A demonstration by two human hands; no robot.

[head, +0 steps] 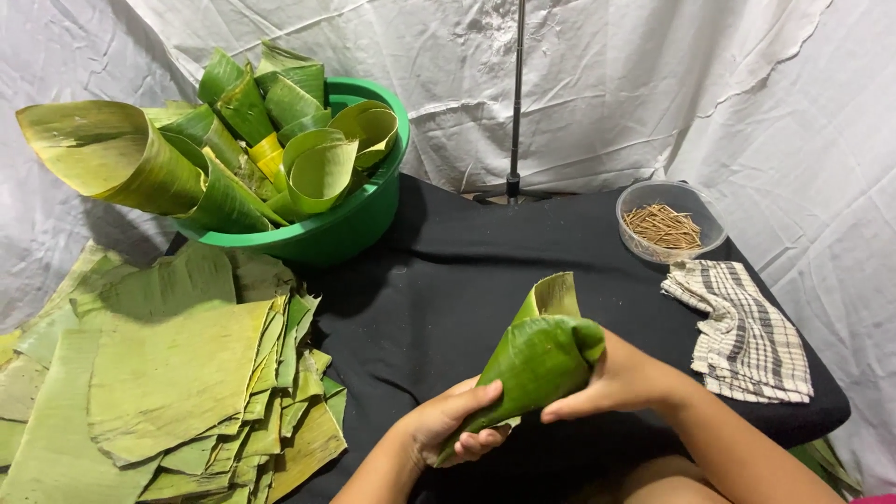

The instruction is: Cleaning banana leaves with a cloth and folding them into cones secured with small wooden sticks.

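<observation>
In the head view, low and centre of the frame, the left hand [453,422] closes round the pointed tip of a rolled banana leaf cone [537,359] while the right hand [616,381] grips its wider upper side above the black surface [448,280].

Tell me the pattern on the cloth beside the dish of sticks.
Cloth: pale with dark checked lines, clearest in the head view.

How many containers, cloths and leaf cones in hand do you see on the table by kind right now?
Green basin of rolled leaf cones: 1
Clear bowl of small brown sticks: 1
Checked cloth: 1
Leaf cone held by left hand and right hand: 1
Stack of flat leaf sheets: 1, sheets too overlapped to count
Total: 5
</observation>
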